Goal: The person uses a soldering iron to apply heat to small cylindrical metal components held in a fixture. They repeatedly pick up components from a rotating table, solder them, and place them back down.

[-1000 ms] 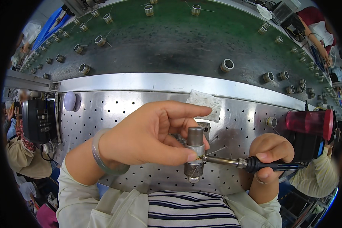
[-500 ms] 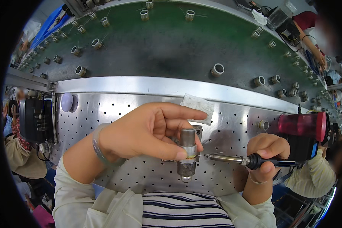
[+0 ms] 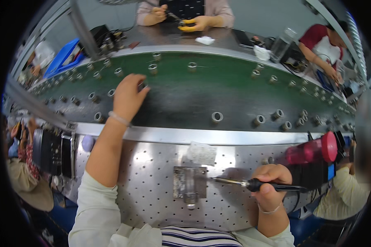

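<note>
My left hand [image 3: 127, 96] reaches out over the green conveyor belt [image 3: 177, 99]. Its thumb and fingers are closed around a small metal ring [image 3: 141, 86], mostly hidden by the fingers. In my right hand [image 3: 271, 185] is a soldering iron [image 3: 253, 185] with a black handle, its metal tip pointing left. That tip hovers just right of a metal fixture [image 3: 190, 185], a plate with a round post lying along it, on the perforated metal worktable [image 3: 148, 197].
Several metal rings [image 3: 217, 117] stand along the belt, some with thin wires. On the worktable are a folded paper [image 3: 202, 153], a lilac egg-shaped object [image 3: 88, 143] and a pink jar [image 3: 311, 150]. Across the belt a person's yellow-tipped hand [image 3: 196, 24] is at work.
My left hand has left the fixture and moved forward and left over the belt, carrying the ring off the post. The right hand keeps the soldering iron near the fixture. The view has tilted up.
</note>
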The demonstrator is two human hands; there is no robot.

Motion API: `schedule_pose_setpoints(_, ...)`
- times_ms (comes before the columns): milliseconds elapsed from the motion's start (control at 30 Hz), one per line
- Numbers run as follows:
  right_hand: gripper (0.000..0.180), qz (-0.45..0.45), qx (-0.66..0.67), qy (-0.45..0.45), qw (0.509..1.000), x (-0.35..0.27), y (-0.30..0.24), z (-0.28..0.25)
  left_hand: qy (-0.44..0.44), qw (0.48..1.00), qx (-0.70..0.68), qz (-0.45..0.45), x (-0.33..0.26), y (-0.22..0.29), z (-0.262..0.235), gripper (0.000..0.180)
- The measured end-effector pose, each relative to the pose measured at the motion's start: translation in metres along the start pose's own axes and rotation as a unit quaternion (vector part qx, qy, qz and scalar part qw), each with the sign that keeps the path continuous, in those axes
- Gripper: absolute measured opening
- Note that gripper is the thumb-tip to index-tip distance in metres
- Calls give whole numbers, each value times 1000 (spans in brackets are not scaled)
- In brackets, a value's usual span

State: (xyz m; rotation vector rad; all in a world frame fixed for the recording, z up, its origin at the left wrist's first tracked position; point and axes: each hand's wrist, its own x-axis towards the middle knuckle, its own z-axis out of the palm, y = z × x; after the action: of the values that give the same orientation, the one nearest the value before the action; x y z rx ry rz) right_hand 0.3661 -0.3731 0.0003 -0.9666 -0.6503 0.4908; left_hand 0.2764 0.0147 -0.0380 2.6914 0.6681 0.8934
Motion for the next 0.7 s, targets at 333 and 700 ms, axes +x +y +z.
schedule_pose_setpoints(333, 16, -9, 6, -46, 999, -3, -16, -14, -51, 982, -103, 153, -9, 115, 6, 59)
schedule_pose_setpoints(700, 33, -63, -22, 15, 998, -4, -23, 5, -212, 950, -128, 189, -14, 148, 72, 19)
